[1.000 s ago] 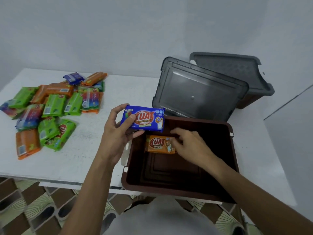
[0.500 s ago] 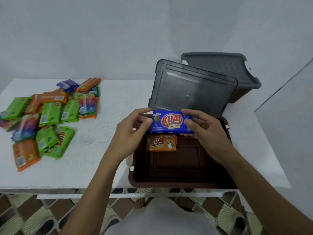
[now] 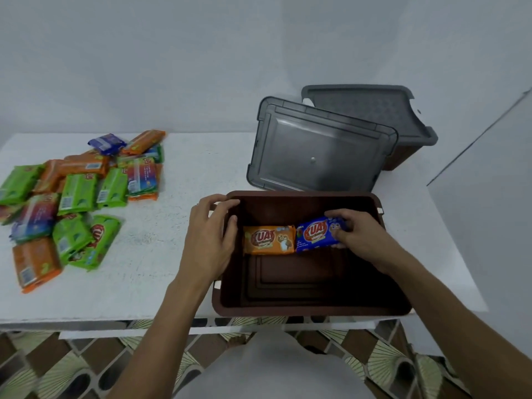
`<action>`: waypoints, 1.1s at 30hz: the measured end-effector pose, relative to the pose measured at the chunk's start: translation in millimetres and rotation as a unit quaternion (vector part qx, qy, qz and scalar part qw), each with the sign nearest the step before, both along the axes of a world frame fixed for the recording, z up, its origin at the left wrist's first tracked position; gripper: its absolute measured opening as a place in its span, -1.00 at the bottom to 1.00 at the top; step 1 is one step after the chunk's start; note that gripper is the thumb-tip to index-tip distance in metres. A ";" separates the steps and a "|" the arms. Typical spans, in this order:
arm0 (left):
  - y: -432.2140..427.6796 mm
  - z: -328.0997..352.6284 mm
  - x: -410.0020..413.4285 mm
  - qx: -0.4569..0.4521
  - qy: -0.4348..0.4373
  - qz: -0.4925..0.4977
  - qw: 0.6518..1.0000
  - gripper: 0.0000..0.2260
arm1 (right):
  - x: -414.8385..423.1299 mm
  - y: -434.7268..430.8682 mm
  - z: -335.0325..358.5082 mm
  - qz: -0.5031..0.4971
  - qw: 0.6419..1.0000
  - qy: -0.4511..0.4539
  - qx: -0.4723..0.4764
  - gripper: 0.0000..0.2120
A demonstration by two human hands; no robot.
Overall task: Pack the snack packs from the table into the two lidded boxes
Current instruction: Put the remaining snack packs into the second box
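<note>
Snack packs [image 3: 269,240] — two in brown box [image 3: 311,311]; blue one [image 3: 313,236] in right grip [image 3: 359,237], left grip [image 3: 208,240] slack.

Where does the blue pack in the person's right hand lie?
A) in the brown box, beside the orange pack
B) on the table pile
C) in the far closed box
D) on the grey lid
A: the right hand holds the blue pack inside the brown box, next to the orange pack.
</note>
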State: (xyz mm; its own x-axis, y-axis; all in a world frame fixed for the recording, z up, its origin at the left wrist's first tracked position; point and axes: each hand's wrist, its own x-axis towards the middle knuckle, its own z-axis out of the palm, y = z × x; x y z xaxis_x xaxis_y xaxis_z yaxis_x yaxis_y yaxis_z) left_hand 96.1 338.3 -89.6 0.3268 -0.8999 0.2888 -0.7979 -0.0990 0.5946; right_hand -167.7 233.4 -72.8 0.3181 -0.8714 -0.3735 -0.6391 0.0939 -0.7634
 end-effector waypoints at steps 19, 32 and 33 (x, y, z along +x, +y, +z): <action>1.8 -7.9 1.3 -0.024 0.045 -0.005 0.999 -0.77 | 16.7 8.1 -10.1 0.134 0.942 0.276 -0.134 -0.53; 34.0 -15.1 114.9 0.012 0.024 0.069 0.997 -0.72 | 177.0 -9.9 53.1 0.174 0.927 -0.019 -0.331 -0.74; 39.5 -19.9 131.7 0.024 0.008 0.099 0.995 -0.71 | 196.5 -11.6 51.6 0.180 0.929 -0.023 -0.322 -0.72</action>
